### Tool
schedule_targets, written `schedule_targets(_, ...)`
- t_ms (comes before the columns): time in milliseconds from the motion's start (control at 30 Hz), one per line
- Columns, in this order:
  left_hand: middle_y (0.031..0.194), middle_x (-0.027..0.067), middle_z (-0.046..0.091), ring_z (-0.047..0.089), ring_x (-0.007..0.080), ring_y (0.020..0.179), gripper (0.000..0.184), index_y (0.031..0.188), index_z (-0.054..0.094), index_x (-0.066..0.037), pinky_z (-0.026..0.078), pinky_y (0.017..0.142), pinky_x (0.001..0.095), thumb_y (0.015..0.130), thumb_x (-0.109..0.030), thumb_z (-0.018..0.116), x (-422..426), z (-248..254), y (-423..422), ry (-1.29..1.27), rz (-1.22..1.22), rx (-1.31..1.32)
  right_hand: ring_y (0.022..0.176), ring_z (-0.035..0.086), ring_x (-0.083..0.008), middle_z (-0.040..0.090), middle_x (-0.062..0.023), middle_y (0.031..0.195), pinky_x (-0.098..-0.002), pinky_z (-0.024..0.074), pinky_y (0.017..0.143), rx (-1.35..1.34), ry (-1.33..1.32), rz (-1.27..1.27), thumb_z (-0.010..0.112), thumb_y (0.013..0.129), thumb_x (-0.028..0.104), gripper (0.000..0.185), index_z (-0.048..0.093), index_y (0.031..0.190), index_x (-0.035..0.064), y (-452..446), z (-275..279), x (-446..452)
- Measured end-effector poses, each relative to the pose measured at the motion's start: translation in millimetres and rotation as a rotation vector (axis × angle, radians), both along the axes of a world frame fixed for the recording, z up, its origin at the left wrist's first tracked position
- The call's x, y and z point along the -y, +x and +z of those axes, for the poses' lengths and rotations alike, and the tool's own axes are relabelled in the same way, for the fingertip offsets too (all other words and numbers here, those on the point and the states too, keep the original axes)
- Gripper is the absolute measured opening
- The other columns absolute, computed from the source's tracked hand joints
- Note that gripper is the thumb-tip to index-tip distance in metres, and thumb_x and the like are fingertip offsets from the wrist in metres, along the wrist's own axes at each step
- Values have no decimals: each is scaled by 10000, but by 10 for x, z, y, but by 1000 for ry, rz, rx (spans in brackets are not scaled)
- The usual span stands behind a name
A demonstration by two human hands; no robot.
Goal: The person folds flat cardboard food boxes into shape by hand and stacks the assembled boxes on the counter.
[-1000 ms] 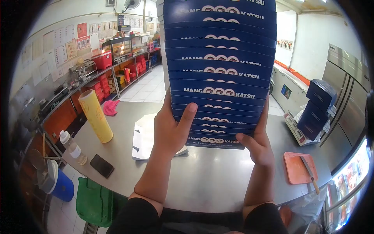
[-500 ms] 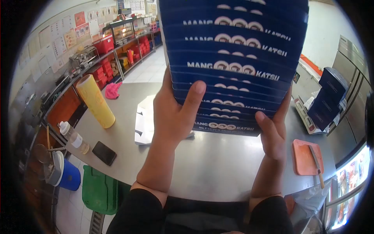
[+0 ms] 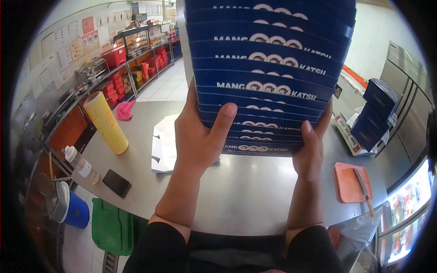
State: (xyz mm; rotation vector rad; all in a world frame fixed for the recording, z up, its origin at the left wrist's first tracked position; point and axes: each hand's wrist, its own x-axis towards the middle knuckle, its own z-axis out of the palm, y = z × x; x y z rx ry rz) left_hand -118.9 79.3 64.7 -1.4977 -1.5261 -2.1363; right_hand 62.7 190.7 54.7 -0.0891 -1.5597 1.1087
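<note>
A tall stack of nested dark blue cartons (image 3: 268,86) printed "MANG KATSU" rises in front of me, its top cut off by the frame. My left hand (image 3: 200,132) is closed on its lower left side, thumb on the front face. On the lower right side my right hand (image 3: 312,145) grips it the same way. The stack is held up over the steel table (image 3: 246,195). Behind my left wrist, a white folded sheet or carton (image 3: 163,148) lies on the table, partly hidden.
Left on the table are a yellow roll (image 3: 105,123), a pink cloth (image 3: 125,110), a bottle (image 3: 82,164) and a phone (image 3: 117,183). To the right stand blue boxes (image 3: 371,127) on a scale (image 3: 348,134), and an orange tray (image 3: 346,182) with a knife (image 3: 363,189).
The stack and both hands shifted right and tilted nearer between the earlier frames, then moved slightly back left. The view has shifted too. Both hands have kept their grip.
</note>
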Motion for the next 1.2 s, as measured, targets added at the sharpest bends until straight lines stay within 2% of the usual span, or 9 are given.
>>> schedule_targets(167, 1083, 208, 759, 789, 277, 903, 904, 1495, 441, 2, 636, 810, 325, 946, -692, 626, 38, 8, 25, -48, -7, 16, 1505, 296, -343, 235, -250, 1626, -494, 232, 1240, 16, -36, -16, 561, 999, 408, 924, 26, 1657, 44, 24, 43, 52)
schedule_targets(267, 1081, 198, 762, 789, 273, 907, 903, 1496, 439, -3, 636, 810, 323, 944, -690, 631, 23, -25, 9, -56, -5, -3, 1491, 312, -335, 252, -246, 1608, -494, 228, 1241, -25, -21, 5, 563, 1001, 434, 930, 22, 1648, 45, 31, 2, 5)
schedule_targets(500, 1088, 203, 763, 789, 283, 911, 871, 1501, 437, -1, 635, 816, 331, 960, -655, 633, 13, 0, 44, -53, 5, -77, 1468, 317, -308, 308, -231, 1545, -468, 201, 1231, -43, -51, -24, 501, 1057, 352, 772, 57, 1608, 43, 46, 3, -44)
schedule_targets(633, 1101, 210, 760, 787, 288, 926, 884, 1515, 423, 7, 635, 820, 337, 961, -650, 633, 6, -16, 54, -54, -3, -61, 1464, 314, -307, 316, -226, 1529, -463, 202, 1227, -81, -16, 32, 497, 1060, 374, 761, 76, 1597, 36, 61, 9, -36)
schedule_targets(833, 1108, 211, 759, 786, 294, 940, 908, 1519, 411, 29, 636, 825, 341, 961, -653, 630, -13, -31, 90, -33, -18, -77, 1454, 312, -303, 325, -216, 1497, -484, 193, 1226, -80, -73, -25, 493, 1054, 417, 744, 123, 1570, 29, 95, 33, -46)
schedule_targets(1033, 1114, 216, 761, 787, 299, 936, 933, 1541, 384, 41, 633, 829, 350, 959, -640, 642, -8, -41, 47, -35, -40, -115, 1416, 344, -273, 364, -187, 1448, -442, 207, 1214, -147, -36, 29, 494, 1062, 430, 690, 175, 1525, 31, 124, -5, -130)
schedule_targets(1200, 1116, 228, 762, 786, 299, 957, 1007, 1588, 309, 63, 627, 830, 359, 944, -620, 672, -28, -47, 54, -30, -44, -180, 1396, 369, -253, 398, -156, 1422, -436, 231, 1201, -175, -164, 52, 524, 1045, 468, 695, 214, 1501, 45, 137, 31, -127)
